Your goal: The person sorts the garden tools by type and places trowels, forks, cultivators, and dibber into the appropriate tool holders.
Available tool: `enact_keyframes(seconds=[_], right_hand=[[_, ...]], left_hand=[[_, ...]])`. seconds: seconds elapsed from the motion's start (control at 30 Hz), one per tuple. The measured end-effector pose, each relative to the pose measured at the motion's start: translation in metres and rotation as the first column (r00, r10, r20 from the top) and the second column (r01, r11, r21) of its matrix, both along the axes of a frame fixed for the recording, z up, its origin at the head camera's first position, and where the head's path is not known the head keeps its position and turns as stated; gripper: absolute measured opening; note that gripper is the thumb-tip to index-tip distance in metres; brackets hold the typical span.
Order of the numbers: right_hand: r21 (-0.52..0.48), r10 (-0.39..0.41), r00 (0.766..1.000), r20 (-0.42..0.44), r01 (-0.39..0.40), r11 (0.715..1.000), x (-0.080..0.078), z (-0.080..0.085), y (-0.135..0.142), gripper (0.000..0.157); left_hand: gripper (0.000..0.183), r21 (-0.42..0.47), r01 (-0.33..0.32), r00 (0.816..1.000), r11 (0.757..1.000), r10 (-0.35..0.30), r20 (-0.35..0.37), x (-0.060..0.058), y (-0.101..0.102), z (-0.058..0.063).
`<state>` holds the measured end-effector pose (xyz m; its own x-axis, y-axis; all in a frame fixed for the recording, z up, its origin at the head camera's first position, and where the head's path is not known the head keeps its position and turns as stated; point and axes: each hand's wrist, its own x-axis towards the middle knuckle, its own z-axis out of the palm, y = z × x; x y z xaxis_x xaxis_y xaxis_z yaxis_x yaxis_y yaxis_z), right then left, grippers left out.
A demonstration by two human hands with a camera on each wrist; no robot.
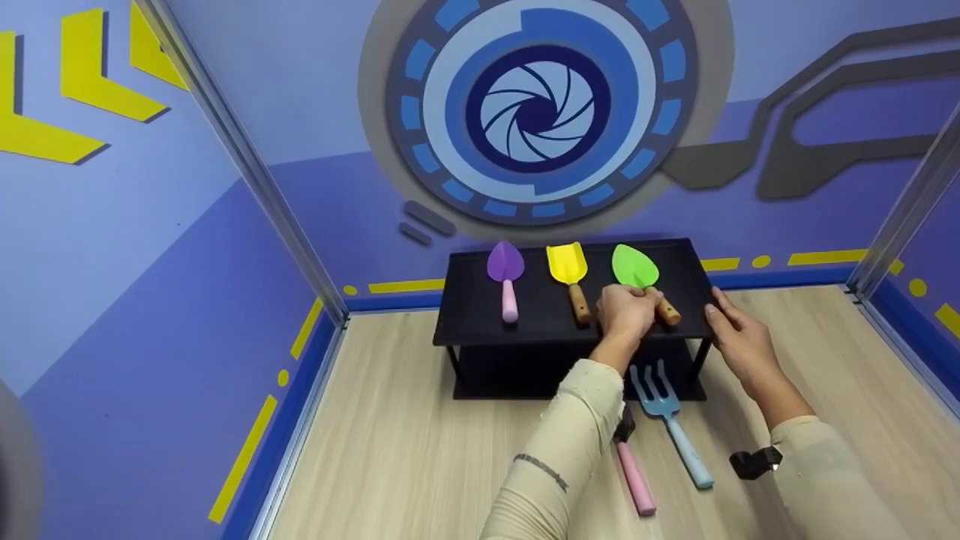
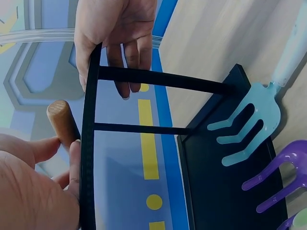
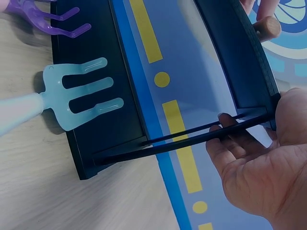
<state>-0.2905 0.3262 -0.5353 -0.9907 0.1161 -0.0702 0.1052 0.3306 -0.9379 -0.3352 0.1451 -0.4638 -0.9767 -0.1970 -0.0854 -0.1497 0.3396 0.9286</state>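
Nearest on the tabletop (image 1: 382,435): we log a pink-handled fork (image 1: 636,480), butt toward us, partly behind the left sleeve. Next a blue fork (image 1: 684,442), tines away toward the black shelf (image 1: 517,334), handle slanting back toward us and a bit right.

Right-hand grip (image 1: 746,345): clamped at the shelf's right end, thumb by the upper edge, fingers under. Left-hand grip (image 1: 628,311): thumb and fingers pinched together on the wooden handle of the green trowel (image 1: 634,264).

That trowel is on the right part of the shelf top. We read its long axis as running far-left to near-right: blade tip away from us toward the wall (image 1: 315,210), handle butt toward us and right. Blade sits just beyond the grip; the butt pokes out on its right. We can't tell if the blade touches the shelf.

Left of it, a yellow shovel (image 1: 568,262), handle near, just beside the left hand; then a purple trowel (image 1: 507,262), well apart, blade also away. Wall behind, round emblem (image 1: 537,112).
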Motion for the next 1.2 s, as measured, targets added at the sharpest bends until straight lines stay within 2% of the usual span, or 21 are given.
enact_keyframes(seconds=[0.2, 0.37, 0.67, 0.83, 1.07, 1.2], right_hand=[[-0.015, 0.003, 1.0, 0.006, -0.003, 1.0, 0.0, 0.001, -0.001, 0.071], [-0.03, -0.013, 1.0, 0.01, 0.013, 0.999, -0.001, 0.002, -0.003, 0.071], [-0.009, -0.011, 1.0, 0.022, 0.011, 1.0, -0.001, 0.002, -0.002, 0.072], [0.022, -0.026, 1.0, 0.008, 0.026, 0.999, 0.001, 0.001, -0.001, 0.069], [0.025, -0.02, 1.0, 0.015, 0.019, 0.999, 0.0, -0.001, -0.001, 0.069], [-0.001, -0.012, 1.0, 0.015, 0.012, 1.0, -0.001, -0.001, -0.001, 0.069]], left_hand=[[0.046, -0.053, 0.014, 1.0, 0.998, -0.014, 0.008, -0.005, 0.004, -0.001], [0.055, -0.092, 0.052, 0.999, 0.994, -0.052, -0.007, -0.007, 0.005, -0.004], [0.059, -0.164, 0.066, 0.997, 0.984, -0.072, -0.031, -0.008, 0.003, -0.01], [0.057, -0.169, 0.088, 0.994, 0.982, -0.099, -0.053, -0.008, 0.002, -0.012], [0.055, -0.164, 0.086, 0.993, 0.983, -0.098, -0.068, -0.005, 0.0, -0.014], [0.036, -0.14, 0.088, 0.988, 0.986, -0.104, -0.112, -0.001, -0.002, -0.013]])
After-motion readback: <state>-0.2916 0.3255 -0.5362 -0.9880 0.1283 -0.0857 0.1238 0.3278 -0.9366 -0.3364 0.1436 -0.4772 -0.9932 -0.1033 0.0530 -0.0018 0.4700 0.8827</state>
